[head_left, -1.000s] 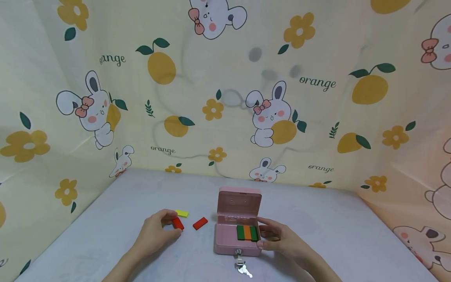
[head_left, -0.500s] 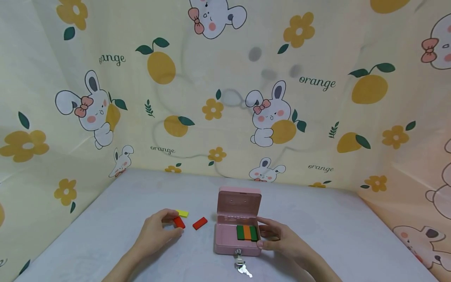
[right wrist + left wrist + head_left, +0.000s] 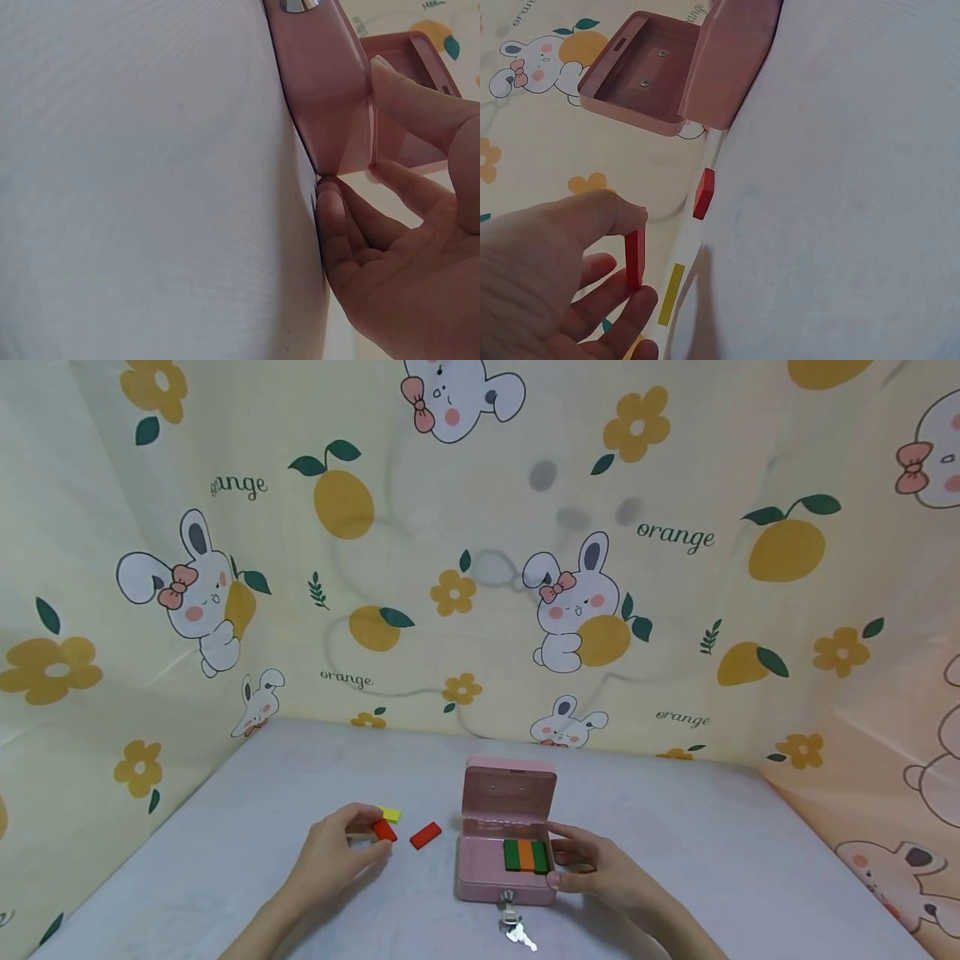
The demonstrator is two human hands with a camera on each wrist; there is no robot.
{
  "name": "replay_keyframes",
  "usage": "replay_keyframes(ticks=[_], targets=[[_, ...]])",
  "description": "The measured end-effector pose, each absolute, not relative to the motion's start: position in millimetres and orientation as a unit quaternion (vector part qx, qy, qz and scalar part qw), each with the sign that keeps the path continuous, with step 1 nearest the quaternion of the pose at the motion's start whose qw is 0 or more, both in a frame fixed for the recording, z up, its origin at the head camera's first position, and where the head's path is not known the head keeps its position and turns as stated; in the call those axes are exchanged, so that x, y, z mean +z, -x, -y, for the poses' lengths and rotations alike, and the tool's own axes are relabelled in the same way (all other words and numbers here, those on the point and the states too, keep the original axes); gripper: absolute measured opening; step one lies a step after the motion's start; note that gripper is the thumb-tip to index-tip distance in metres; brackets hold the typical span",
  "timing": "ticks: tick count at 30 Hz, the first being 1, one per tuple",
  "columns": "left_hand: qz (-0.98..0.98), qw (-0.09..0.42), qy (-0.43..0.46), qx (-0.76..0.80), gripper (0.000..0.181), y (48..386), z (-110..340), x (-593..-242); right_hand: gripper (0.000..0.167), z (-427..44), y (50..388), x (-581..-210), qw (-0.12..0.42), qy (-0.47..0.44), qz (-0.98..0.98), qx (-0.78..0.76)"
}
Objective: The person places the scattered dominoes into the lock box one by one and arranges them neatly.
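Note:
A red rectangular block (image 3: 385, 830) is pinched between the thumb and fingertips of my left hand (image 3: 333, 852); the left wrist view shows the block (image 3: 634, 259) held on edge, off the table. Behind those fingers lies a yellow block (image 3: 391, 815), partly hidden. Another red block (image 3: 426, 836) lies between my left hand and the pink metal cash box (image 3: 472, 893). The box lid (image 3: 510, 793) stands raised. Inside, green and orange blocks (image 3: 527, 856) lie side by side at the right. My right hand (image 3: 607, 868) holds the box's right side, thumb on its front rim, index finger near the hinge.
Keys (image 3: 517, 933) hang from the lock at the box front and reach the table. The table (image 3: 675, 827) has a pale cover. A patterned cloth (image 3: 480, 527) with rabbits and oranges rises at the back and both sides.
My left hand has shifted very slightly up and to the right with the red block. My right hand and the box stay in place.

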State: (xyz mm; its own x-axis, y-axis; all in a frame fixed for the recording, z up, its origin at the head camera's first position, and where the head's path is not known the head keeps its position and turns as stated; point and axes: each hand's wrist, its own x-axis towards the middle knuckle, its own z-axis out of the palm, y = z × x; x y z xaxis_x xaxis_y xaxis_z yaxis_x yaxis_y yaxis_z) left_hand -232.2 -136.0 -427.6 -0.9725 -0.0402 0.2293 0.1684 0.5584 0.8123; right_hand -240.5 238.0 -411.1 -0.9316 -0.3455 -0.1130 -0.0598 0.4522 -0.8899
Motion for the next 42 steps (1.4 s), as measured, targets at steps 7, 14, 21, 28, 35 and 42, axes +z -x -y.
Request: replay_keyframes(ticks=[7,14,21,28,35,42], targets=[[0.875,0.110,0.041,-0.469,0.039,231.6,133.8,-425.5,0.077,-238.9,240.5,-411.3,0.139,0.126,-0.839,-0.510],[0.873,0.105,0.039,-0.475,0.040,230.6,131.7,-423.9,0.078,-239.8,241.1,-412.4,0.139,0.127,-0.838,-0.512],[0.862,0.105,0.064,-0.492,0.040,226.5,129.4,-421.5,0.079,-239.2,241.4,-412.0,0.141,0.120,-0.840,-0.511],[0.859,0.114,0.092,-0.490,0.039,222.7,124.6,-418.6,0.080,-238.7,241.5,-411.4,0.143,0.112,-0.844,-0.505],[0.856,0.118,0.107,-0.492,0.037,221.3,122.3,-418.5,0.079,-238.7,240.9,-410.8,0.143,0.109,-0.844,-0.505],[0.851,0.111,0.112,-0.501,0.038,219.8,121.7,-419.4,0.079,-238.6,240.5,-411.1,0.145,0.109,-0.842,-0.509]])
